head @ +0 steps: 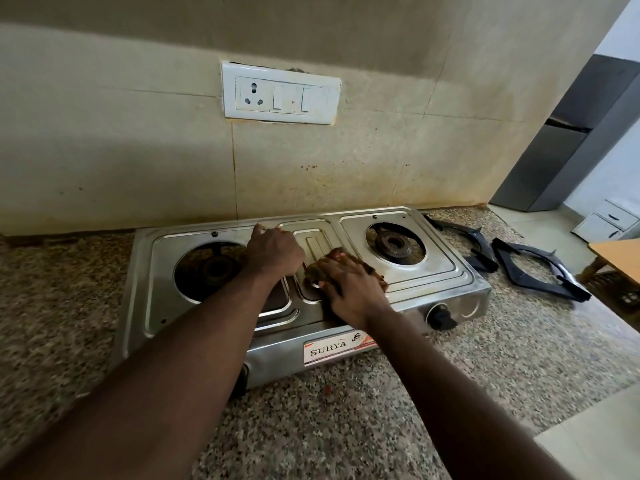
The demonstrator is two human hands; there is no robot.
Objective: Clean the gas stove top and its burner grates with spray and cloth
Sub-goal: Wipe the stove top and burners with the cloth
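A steel two-burner gas stove sits on the granite counter, both grates taken off. My right hand presses a brownish cloth flat onto the stove's middle panel. My left hand rests on the stove top between the left burner and the middle, fingers curled down on the metal, holding nothing. Two black burner grates lie on the counter to the right of the stove. The right burner is uncovered. No spray bottle is in view.
Granite counter runs in front of and beside the stove. A stained tiled wall with a white socket plate stands right behind. A grey fridge and a wooden edge are at the right.
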